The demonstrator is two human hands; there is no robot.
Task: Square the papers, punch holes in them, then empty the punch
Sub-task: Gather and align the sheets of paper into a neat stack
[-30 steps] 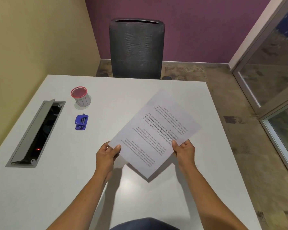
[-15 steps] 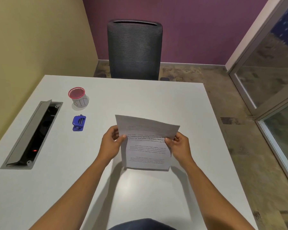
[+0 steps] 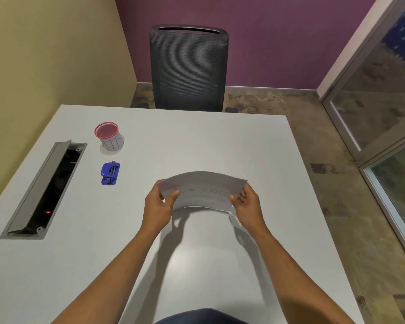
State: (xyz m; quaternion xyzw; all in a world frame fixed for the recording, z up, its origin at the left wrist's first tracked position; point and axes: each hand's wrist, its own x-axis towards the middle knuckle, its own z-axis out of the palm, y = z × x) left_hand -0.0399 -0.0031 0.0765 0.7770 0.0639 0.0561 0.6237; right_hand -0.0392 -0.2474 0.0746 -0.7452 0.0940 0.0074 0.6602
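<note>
Papers (image 3: 202,191) pinched between left hand (image 3: 158,204) and right hand (image 3: 249,204), lifted off white tabletop (image 3: 197,141). Sheets bowed upward, nearly edge-on, print blurred. Blue punch (image 3: 110,173) left of left hand, well apart; red-rimmed cup (image 3: 109,137) beyond it. Chair (image 3: 188,69) opposite, purple wall (image 3: 278,38).

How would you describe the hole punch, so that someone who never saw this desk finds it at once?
Start at the open cable hatch along the left side of the white table. Just right of it stands a red-rimmed cup, and nearer the person lies the hole punch. It is the only blue thing, small and flat.
</note>
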